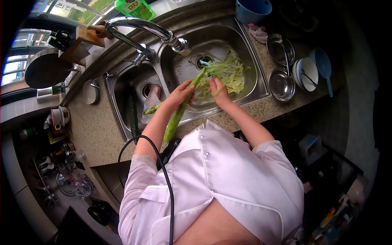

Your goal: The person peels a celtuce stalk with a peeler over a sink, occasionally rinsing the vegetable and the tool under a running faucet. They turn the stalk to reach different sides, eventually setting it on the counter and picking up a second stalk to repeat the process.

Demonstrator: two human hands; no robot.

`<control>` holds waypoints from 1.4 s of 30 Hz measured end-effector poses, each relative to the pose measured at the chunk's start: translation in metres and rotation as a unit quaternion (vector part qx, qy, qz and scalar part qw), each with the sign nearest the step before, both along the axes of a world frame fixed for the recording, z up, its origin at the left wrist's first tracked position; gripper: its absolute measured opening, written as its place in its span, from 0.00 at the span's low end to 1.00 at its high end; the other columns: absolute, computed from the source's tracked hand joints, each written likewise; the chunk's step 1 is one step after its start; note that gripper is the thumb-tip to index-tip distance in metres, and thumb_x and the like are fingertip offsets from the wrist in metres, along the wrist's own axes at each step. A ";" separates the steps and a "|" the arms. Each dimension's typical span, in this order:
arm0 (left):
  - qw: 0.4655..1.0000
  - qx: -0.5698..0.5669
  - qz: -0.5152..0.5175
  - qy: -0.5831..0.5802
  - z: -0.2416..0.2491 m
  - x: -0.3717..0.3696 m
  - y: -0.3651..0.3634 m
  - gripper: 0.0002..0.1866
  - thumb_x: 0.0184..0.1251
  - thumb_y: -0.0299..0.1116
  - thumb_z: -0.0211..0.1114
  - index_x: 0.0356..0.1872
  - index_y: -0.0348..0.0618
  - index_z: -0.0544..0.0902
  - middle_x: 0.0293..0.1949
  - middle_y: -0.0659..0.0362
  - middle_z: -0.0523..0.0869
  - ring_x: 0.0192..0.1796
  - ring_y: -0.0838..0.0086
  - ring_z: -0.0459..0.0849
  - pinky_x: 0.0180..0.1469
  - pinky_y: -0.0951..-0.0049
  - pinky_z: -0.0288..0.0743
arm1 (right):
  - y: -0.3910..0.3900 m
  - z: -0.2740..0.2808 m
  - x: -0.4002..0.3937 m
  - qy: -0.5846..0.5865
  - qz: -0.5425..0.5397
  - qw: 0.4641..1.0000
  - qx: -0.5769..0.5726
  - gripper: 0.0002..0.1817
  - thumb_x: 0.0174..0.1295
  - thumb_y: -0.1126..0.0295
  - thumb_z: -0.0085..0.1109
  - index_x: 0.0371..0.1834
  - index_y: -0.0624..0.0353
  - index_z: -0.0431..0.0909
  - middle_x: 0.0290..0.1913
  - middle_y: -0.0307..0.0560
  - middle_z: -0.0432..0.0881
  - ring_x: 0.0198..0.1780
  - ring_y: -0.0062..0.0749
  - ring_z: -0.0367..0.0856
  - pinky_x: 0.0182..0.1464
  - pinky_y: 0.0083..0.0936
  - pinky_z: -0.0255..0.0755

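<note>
My left hand (181, 94) is wrapped round a long green stalk (176, 119), which slants from the sink's front edge up over the larger basin. Close to the stalk's upper end, my right hand (219, 92) is closed over the basin; what its fingers hold, if anything, is too small to make out. Pale green peelings (233, 77) lie heaped in the larger basin (212, 45), beside and beyond my right hand. In the smaller basin (122, 94) are a dark green cucumber-like vegetable (133, 116) and a clear plastic bag (152, 100).
A chrome faucet (141, 25) arches over the sink. Metal bowls (281, 84), white bowls (308, 69) and a blue strainer (320, 61) stand on the right counter. A blue bucket (253, 10) and a green bottle (134, 8) are at the back. A black cable (165, 175) hangs in front.
</note>
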State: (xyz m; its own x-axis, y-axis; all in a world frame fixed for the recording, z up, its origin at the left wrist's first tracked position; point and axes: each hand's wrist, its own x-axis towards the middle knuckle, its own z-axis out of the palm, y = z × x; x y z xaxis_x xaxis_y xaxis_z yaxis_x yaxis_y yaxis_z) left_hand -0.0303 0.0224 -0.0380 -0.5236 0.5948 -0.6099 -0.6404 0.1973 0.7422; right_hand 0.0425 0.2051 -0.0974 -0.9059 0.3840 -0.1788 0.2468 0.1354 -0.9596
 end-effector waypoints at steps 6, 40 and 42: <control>1.000 0.022 -0.010 -0.014 -0.004 0.002 -0.005 0.24 0.70 0.38 0.54 0.65 0.46 0.64 0.28 0.62 0.73 0.29 0.79 0.73 0.32 0.78 0.71 | 0.030 0.003 -0.013 -0.075 0.064 0.964 0.248 0.16 0.66 0.58 0.47 0.32 0.62 0.71 0.29 0.65 0.76 0.35 0.64 0.74 0.34 0.47 0.66; 0.992 0.048 -0.012 -0.117 -0.029 -0.019 -0.014 0.14 0.72 0.43 0.51 0.44 0.42 0.75 0.29 0.62 0.77 0.29 0.79 0.75 0.32 0.81 0.72 | 0.037 -0.015 -0.020 -0.077 0.068 0.948 0.301 0.16 0.66 0.57 0.48 0.33 0.61 0.69 0.26 0.62 0.78 0.30 0.63 0.77 0.30 0.51 0.69; 0.991 0.062 -0.016 -0.116 -0.023 -0.018 -0.014 0.14 0.72 0.43 0.50 0.42 0.43 0.74 0.29 0.62 0.77 0.28 0.79 0.75 0.31 0.81 0.72 | 0.063 -0.040 -0.028 -0.050 0.027 0.947 0.316 0.18 0.66 0.57 0.49 0.29 0.63 0.68 0.23 0.63 0.75 0.25 0.62 0.74 0.26 0.48 0.65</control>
State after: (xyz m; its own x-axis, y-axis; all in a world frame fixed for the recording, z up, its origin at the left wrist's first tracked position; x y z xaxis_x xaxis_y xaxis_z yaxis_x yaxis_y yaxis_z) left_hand -0.0482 0.0087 -0.0615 -0.3570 0.6874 -0.6325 -0.7920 0.1363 0.5951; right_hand 0.0149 0.2676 -0.1375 -0.9175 0.3974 -0.0146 0.3088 0.6891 -0.6556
